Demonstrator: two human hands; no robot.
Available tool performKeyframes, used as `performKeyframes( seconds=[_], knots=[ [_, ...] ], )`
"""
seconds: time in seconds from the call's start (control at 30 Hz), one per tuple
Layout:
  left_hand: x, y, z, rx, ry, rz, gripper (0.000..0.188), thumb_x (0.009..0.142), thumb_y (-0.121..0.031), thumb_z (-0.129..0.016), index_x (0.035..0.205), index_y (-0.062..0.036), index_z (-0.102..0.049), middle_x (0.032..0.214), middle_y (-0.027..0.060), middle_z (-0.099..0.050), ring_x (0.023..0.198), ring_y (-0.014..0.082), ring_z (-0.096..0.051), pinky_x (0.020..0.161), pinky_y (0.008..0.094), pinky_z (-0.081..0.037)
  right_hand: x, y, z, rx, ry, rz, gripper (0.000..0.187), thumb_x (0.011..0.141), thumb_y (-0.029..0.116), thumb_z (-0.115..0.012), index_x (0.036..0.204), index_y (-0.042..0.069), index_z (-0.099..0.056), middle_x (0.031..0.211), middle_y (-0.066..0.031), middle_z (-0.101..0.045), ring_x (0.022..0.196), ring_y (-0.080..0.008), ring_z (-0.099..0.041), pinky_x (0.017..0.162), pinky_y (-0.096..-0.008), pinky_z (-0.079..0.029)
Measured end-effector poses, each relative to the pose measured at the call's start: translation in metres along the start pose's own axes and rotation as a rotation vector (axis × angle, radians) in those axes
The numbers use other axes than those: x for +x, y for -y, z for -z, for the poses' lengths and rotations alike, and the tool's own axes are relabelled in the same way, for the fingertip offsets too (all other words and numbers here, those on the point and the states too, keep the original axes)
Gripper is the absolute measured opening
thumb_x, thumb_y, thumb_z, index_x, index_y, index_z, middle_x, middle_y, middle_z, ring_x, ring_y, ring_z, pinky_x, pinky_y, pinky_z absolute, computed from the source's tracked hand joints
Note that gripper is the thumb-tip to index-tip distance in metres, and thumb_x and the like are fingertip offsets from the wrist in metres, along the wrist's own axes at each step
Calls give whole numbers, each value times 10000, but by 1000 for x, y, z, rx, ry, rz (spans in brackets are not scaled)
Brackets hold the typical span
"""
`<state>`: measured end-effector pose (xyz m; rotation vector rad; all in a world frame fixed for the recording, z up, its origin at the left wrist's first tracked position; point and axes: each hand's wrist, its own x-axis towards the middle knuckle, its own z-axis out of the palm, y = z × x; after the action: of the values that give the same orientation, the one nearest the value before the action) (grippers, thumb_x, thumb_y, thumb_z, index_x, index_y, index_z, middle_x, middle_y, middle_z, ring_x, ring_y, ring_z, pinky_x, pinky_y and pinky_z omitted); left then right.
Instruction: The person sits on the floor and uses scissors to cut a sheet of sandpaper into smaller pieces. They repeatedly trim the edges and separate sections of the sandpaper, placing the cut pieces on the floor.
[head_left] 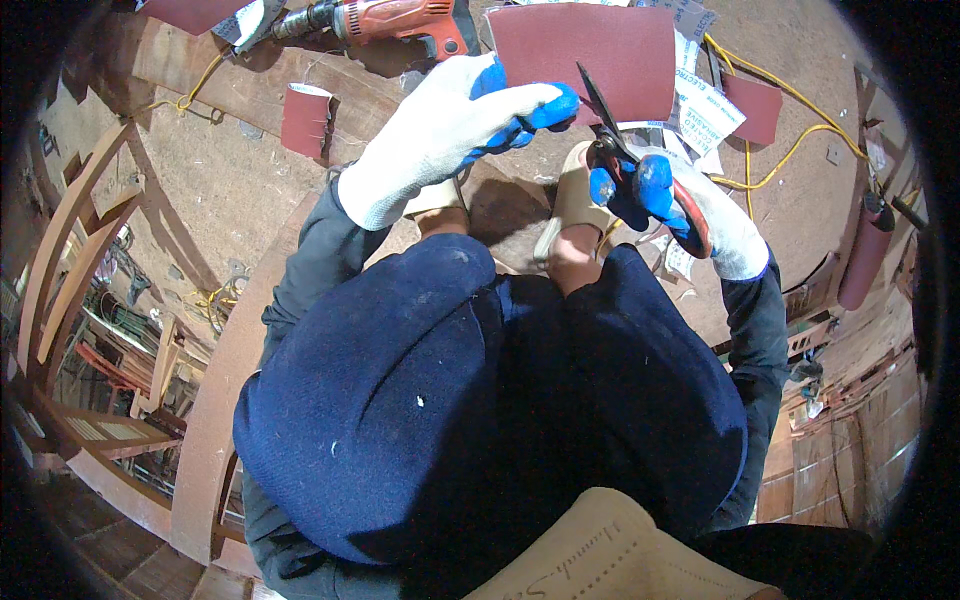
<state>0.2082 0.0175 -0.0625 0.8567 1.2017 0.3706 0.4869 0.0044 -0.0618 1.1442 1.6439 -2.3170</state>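
Observation:
My left hand (450, 125), in a white glove with blue fingertips, pinches the lower left edge of a dark red sandpaper sheet (590, 55) held up in front of me. My right hand (665, 195), gloved the same way, grips red-handled scissors (625, 140). The black blades are open and point up into the sheet's bottom edge. My knees in dark blue trousers and my feet in tan sandals (575, 200) sit below the hands.
A red power drill (400, 20) lies at the top. Sandpaper pieces (305, 120), (755, 105) and white paper wrappers (705, 110) lie on the dusty floor. A yellow cable (790, 150) runs at right beside a sandpaper roll (865, 255). Wooden frames (70, 250) stand at left.

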Motion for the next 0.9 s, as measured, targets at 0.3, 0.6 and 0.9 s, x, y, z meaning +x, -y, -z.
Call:
performKeyframes(
  seconds=[0.3,0.6,0.9],
  knots=[
    [-2,-3,3,-17,0,31,354,796,-418,-609,896,-79,-636,683,-2,-542,588,59,-454,532,201,-365,2,-2,-14,100,-122,75,455,899,255,-416,1274,0,-417,1241,-134,-499,1120,-219,-489,985,-310,-333],
    [0,2,-3,-342,-236,-39,275,838,-296,-606,911,-32,-620,659,5,-560,548,61,-505,495,199,-396,0,-28,-18,435,-502,-171,421,816,192,-558,1217,79,-500,1048,-106,-566,923,-215,-546,810,-310,-419],
    [5,-10,-38,-359,-239,-63,247,830,-279,-623,860,-33,-619,630,14,-553,526,68,-499,463,202,-364,65,-48,-34,-352,-884,439,596,566,97,-691,1138,224,-581,805,-50,-489,732,-212,-493,629,-323,-414]
  ],
)
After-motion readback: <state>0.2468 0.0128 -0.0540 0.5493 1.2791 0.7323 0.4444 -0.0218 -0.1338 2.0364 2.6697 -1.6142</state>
